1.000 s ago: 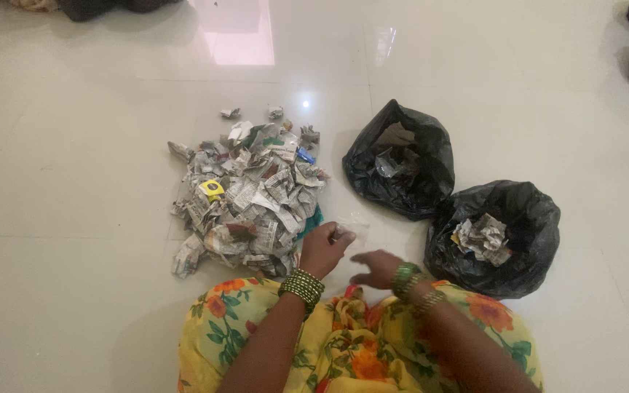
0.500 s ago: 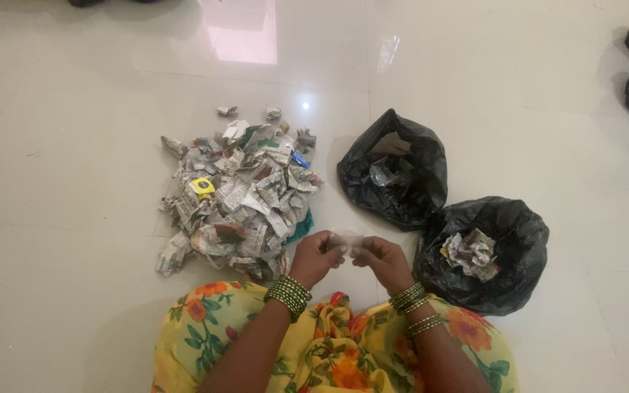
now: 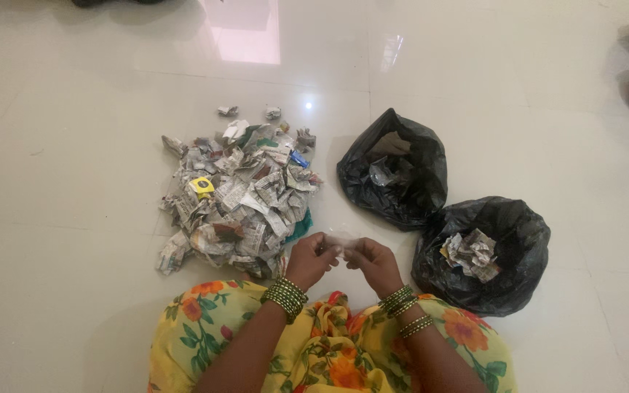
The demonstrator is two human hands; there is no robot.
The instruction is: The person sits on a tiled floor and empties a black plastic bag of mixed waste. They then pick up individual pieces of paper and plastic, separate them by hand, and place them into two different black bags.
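Small, seemingly clear plastic scrap (image 3: 342, 241) pinched between fingers of both hands.

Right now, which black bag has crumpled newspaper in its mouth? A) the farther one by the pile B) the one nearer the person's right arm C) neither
B: the nearer black bag shows crumpled newspaper in its opening; the farther black bag shows only something clear and shiny.

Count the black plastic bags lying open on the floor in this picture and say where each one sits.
2. One black bag lies right of the paper pile; the other black bag sits nearer, beside the right hand, holding crumpled paper.
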